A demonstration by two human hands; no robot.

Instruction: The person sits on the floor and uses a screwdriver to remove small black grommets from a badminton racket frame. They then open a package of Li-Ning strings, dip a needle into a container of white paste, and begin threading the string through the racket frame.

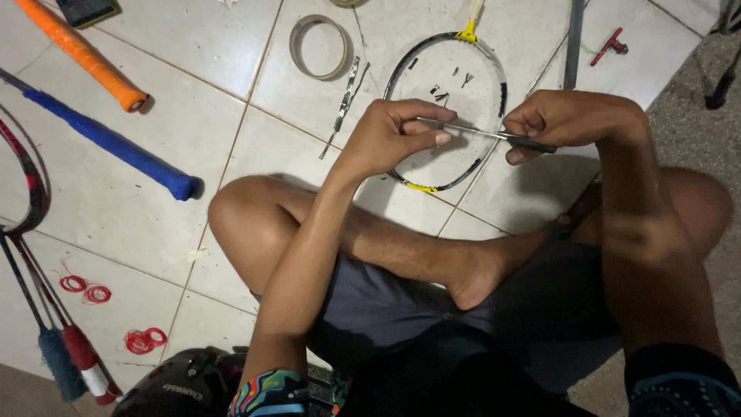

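I sit cross-legged on a tiled floor. My left hand [397, 133] pinches the pale end of a thin metal tool [494, 135] with thumb and fingers. My right hand [559, 120] grips the tool's darker end, so the tool runs level between both hands. Directly beneath them on the floor lies an unstrung racket frame [503, 91], black, white and yellow, with small loose pieces inside its hoop.
A roll of tape [319, 47] and a thin strip lie left of the frame. An orange-gripped handle [81, 54], a blue-gripped handle [116, 144], more rackets [31, 232] and red string coils [145, 340] are at left. A red tool [608, 46] sits upper right. A dark helmet [185, 382] rests near my left elbow.
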